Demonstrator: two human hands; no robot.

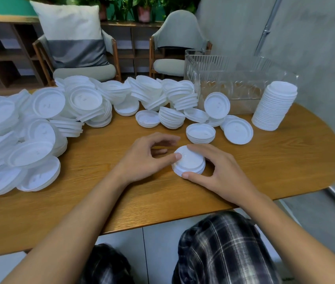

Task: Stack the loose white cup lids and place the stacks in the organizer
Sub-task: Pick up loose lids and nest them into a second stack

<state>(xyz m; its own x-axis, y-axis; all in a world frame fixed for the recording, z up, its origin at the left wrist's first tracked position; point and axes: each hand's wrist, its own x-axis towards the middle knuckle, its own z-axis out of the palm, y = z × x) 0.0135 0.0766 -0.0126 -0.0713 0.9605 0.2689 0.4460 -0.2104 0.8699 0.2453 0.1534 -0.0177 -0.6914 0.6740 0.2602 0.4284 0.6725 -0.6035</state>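
Lid stack (190, 161) sits within right hand's (222, 171) fingers (201, 150).

Wooden table (265, 160), oak-grain top, right end rounded. Left half and far edge: a large loose heap of white lids (39, 124), many tilted or overlapping. Far right: clear ribbed organizer (234, 78); just right of it, a tall stack (275, 107) standing upright. Centre right: a few single lids and low piles, one lid (217, 105) on edge beside the organizer. Near centre: a short stack (191, 162), well apart from the heap.
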